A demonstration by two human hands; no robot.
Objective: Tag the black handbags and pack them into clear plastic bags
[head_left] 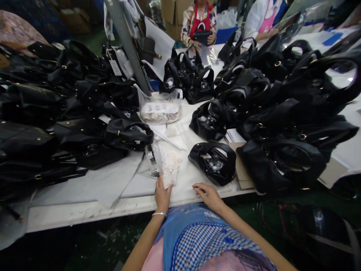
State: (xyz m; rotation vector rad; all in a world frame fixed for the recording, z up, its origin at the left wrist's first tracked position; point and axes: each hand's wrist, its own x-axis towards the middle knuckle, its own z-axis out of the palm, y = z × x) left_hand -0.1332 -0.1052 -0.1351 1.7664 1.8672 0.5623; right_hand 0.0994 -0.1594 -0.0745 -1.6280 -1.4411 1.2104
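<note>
A pale, rough-speckled packet (170,165) lies on the white table (184,171), its near end gripped between the left hand's (163,194) fingers and thumb; a light, flat hold should steady it. The right hand's (208,196) fingertips bunch nearby, perhaps around something tiny; I cannot tell. Beyond sits a smooth, rounded black handbag (210,171).

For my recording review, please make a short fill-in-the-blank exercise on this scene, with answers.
1. The wearer's bracelet is on the ____ wrist.
2. The handbag nearest the wearer's right hand is ____ in colour.
3. Of the wearer's hands, the one farther from the pale pile is the ____ one.

Missing words: left; black; right.
</note>
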